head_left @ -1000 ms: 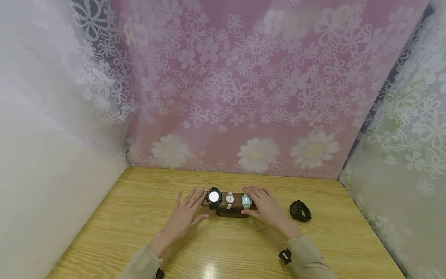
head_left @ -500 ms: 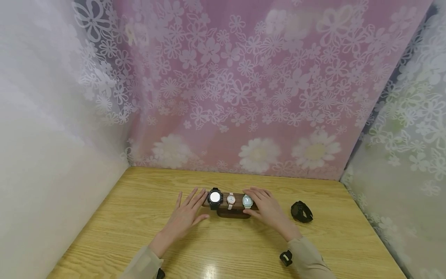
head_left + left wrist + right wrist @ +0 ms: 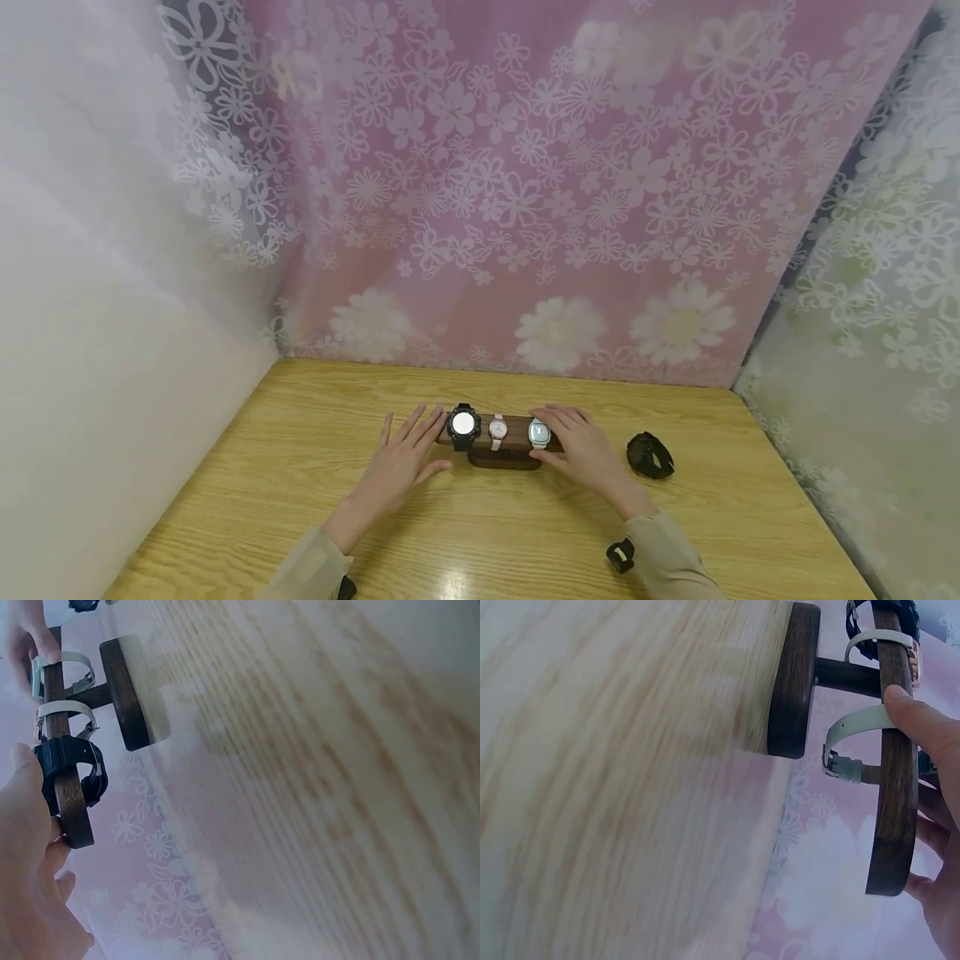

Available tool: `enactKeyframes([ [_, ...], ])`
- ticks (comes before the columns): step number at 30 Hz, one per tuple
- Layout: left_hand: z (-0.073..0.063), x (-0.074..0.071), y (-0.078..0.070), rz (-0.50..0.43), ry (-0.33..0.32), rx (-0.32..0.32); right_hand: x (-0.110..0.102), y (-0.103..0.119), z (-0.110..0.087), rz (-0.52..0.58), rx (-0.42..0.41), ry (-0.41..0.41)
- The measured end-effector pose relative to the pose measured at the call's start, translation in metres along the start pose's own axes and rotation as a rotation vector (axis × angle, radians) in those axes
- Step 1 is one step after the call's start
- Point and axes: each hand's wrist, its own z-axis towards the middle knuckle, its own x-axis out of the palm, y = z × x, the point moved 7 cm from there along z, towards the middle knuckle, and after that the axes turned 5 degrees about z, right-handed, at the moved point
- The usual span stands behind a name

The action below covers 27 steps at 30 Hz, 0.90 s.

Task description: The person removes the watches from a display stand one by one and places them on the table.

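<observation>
A dark wooden watch stand [image 3: 517,427], a bar on a post and base, carries three watches. A chunky black watch [image 3: 463,423] is at its left, a small watch with a white strap [image 3: 497,428] in the middle, and a pale mint-green watch [image 3: 539,433] to the right. My left hand [image 3: 396,462] touches the bar's left end with straight fingers, beside the black watch. My right hand [image 3: 588,454] grips the mint-green watch on the bar, its thumb [image 3: 915,720] at the strap in front and its fingers behind, partly hidden.
Another black watch [image 3: 650,455] lies on the wooden table [image 3: 480,533] right of the stand. A pink flowered curtain [image 3: 487,208] closes off the back, with pale walls at both sides.
My right hand and the mint-green watch have shifted slightly right along the bar, away from the white-strapped watch. My left hand stays in place at the bar's left end.
</observation>
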Motion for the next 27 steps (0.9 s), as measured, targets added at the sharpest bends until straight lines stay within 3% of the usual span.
enactKeyframes([
  [11,0.0,-0.001,0.0,0.004,0.0,-0.006,-0.008,-0.009,-0.01,0.016,0.043,0.046],
  [19,0.0,-0.001,0.0,0.002,0.007,-0.008,-0.015,-0.015,-0.016,0.011,0.007,-0.015],
  [27,0.0,-0.002,0.0,-0.007,0.005,-0.009,-0.019,-0.022,-0.023,0.007,0.016,-0.01],
])
